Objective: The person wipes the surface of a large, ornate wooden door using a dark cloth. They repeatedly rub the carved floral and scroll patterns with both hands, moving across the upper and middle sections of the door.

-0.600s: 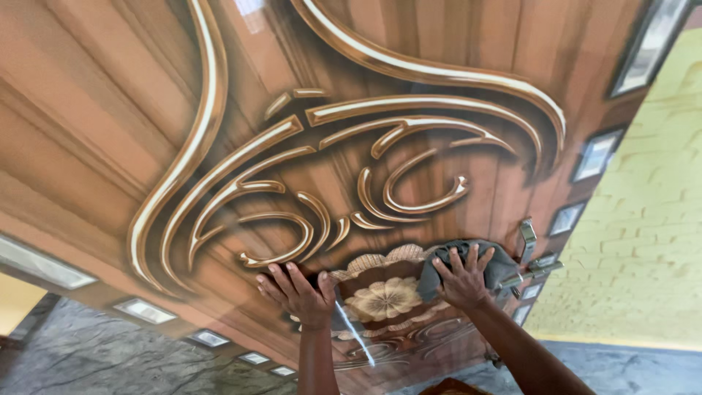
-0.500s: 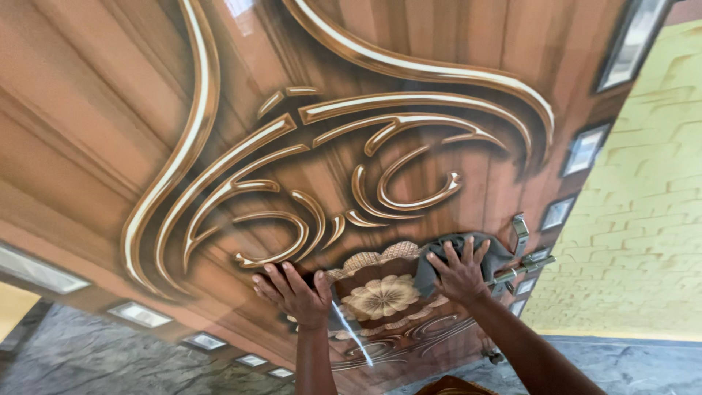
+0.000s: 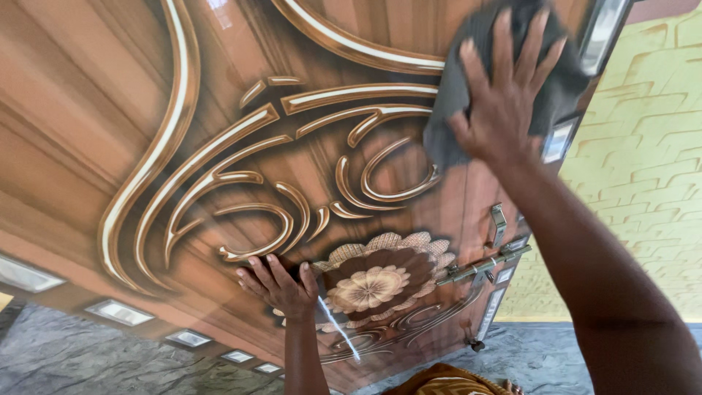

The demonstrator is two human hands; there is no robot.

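A glossy brown door [image 3: 88, 110] with curling cream scroll patterns and a flower design [image 3: 373, 281] fills the view. My right hand [image 3: 504, 102] presses a dark grey cloth [image 3: 453, 95] flat against the upper right part of the door, fingers spread over it. My left hand [image 3: 278, 285] rests open and flat on the door lower down, just left of the flower. A metal latch and handle [image 3: 490, 256] sit on the door to the right of the flower, below my right arm.
Small rectangular glass insets [image 3: 117, 311] line the door's edges. A yellow textured wall [image 3: 643, 197] stands at the right. Grey marbled floor [image 3: 66, 358] shows below. An orange-brown garment [image 3: 446, 380] appears at the bottom edge.
My right hand has swept the grey cloth from beside the latch up to the upper right part of the door. My left hand has stayed flat in place.
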